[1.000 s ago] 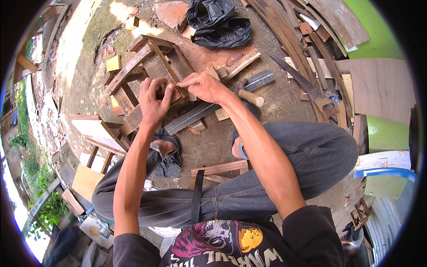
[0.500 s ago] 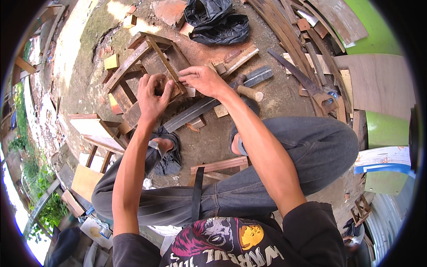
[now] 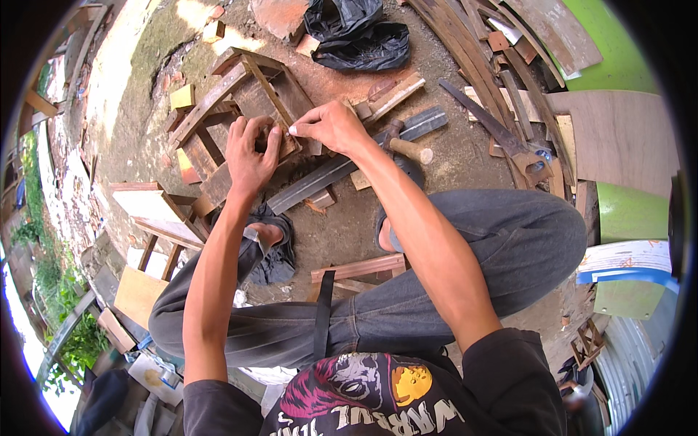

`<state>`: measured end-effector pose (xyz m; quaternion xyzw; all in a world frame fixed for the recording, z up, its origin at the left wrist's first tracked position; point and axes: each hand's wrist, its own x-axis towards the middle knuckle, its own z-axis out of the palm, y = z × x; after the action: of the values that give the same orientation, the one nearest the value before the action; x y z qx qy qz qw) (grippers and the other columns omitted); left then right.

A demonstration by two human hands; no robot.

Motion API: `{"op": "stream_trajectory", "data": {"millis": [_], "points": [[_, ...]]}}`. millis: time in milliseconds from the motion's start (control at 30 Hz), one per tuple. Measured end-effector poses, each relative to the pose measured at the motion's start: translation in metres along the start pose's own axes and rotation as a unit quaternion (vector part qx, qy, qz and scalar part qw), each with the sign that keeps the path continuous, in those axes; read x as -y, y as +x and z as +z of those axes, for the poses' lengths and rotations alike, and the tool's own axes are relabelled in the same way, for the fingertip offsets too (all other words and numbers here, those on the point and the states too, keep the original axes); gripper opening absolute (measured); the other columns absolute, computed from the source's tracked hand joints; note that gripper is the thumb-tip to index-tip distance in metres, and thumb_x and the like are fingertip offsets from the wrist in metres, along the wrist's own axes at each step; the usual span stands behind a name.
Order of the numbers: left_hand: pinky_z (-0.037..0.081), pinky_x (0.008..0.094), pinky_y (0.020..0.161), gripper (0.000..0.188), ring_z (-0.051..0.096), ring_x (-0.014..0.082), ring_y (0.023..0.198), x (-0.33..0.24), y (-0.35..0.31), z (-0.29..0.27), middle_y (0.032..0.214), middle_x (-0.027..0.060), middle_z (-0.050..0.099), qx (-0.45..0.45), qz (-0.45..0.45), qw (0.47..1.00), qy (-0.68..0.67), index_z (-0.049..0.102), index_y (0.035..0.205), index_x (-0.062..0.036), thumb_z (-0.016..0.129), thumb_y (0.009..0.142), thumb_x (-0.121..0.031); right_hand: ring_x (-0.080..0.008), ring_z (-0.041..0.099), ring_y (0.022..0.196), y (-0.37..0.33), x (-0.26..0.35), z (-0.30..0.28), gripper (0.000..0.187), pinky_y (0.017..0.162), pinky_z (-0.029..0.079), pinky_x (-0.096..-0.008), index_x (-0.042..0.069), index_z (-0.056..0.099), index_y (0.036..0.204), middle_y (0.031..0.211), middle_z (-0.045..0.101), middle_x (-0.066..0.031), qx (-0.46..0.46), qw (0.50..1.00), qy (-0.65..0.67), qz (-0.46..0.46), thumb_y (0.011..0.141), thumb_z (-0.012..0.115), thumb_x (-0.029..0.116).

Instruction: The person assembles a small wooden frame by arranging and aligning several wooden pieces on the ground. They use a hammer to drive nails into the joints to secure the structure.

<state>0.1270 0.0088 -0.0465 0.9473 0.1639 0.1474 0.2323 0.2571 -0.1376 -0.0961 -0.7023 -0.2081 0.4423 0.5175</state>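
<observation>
A small wooden frame [image 3: 211,94], built of brown strips and boards, lies on the ground ahead of my feet. My left hand [image 3: 251,154] is closed on its near end, fingers curled over the wood and thumb on the right side. Beside it, my right hand [image 3: 333,129] pinches thumb and forefinger together at the frame's near right corner; anything between the fingertips is too small to make out. A hammer [image 3: 409,150] with a wooden handle rests to the right, its head against a long grey metal bar [image 3: 320,182].
A handsaw [image 3: 502,138] lies at right beside long planks [image 3: 465,51]. Black plastic bags [image 3: 363,47] sit at the far side. Another wooden piece with a white panel [image 3: 153,207] stands at left. A reddish wood strip [image 3: 356,269] lies between my legs.
My right hand has gone from loosely extended fingers to a pinch at the frame's corner. My left hand stays on the frame, almost unmoved.
</observation>
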Motion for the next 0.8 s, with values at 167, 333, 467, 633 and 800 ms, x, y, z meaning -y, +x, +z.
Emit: {"op": "stream_trajectory", "data": {"millis": [167,333,467,633,800], "points": [[0.045,0.0385,0.072,0.016,0.053,0.0268,0.079,-0.001,-0.002,-0.002,0.082,0.0092,0.051,-0.005,0.001,1.0,0.007,0.067,0.098,-0.0076,0.072,0.089,-0.02,-0.0123,0.068,0.077,0.006,0.007,0.001,0.026,0.072,0.055,-0.0281,0.0,0.08,0.095,0.085,0.077,-0.01,0.024,0.999,0.01,0.04,0.082,0.084,0.022],[0.045,0.0381,0.075,0.016,0.052,0.0263,0.08,-0.004,0.0,-0.001,0.083,0.0099,0.051,0.011,-0.001,1.0,0.01,0.066,0.101,-0.0063,0.069,0.091,-0.019,-0.0161,0.068,0.065,0.017,0.0,0.002,0.016,0.062,0.058,-0.0294,0.001,0.079,0.087,0.076,0.073,-0.0086,0.032,0.976,0.195,0.087,0.076,0.087,0.01],[0.045,0.0385,0.075,0.017,0.053,0.0269,0.08,0.0,-0.002,0.0,0.083,0.0101,0.051,-0.004,0.006,1.0,0.007,0.066,0.101,-0.0069,0.069,0.091,-0.02,-0.0189,0.071,0.073,0.018,0.02,-0.001,0.014,0.067,0.06,-0.031,0.0,0.075,0.092,0.086,0.075,-0.0094,0.045,0.975,0.167,0.142,0.08,0.082,0.003],[0.046,0.0393,0.074,0.02,0.055,0.0281,0.08,0.002,-0.001,0.002,0.083,0.0101,0.054,-0.017,0.012,1.0,0.009,0.068,0.1,-0.0074,0.072,0.09,-0.024,-0.0228,0.071,0.097,0.023,0.029,-0.005,0.02,0.086,0.058,-0.038,0.001,0.074,0.103,0.105,0.075,-0.0104,0.082,0.975,0.106,0.176,0.092,0.071,0.017],[0.046,0.0394,0.073,0.025,0.056,0.0279,0.08,0.002,-0.001,0.004,0.082,0.0097,0.055,-0.021,0.009,1.0,0.011,0.068,0.099,-0.0082,0.074,0.09,-0.031,-0.0292,0.067,0.108,0.027,0.044,-0.009,0.031,0.092,0.057,-0.0412,-0.001,0.07,0.117,0.117,0.071,-0.0158,0.108,0.971,0.061,0.202,0.096,0.064,0.022]]}}
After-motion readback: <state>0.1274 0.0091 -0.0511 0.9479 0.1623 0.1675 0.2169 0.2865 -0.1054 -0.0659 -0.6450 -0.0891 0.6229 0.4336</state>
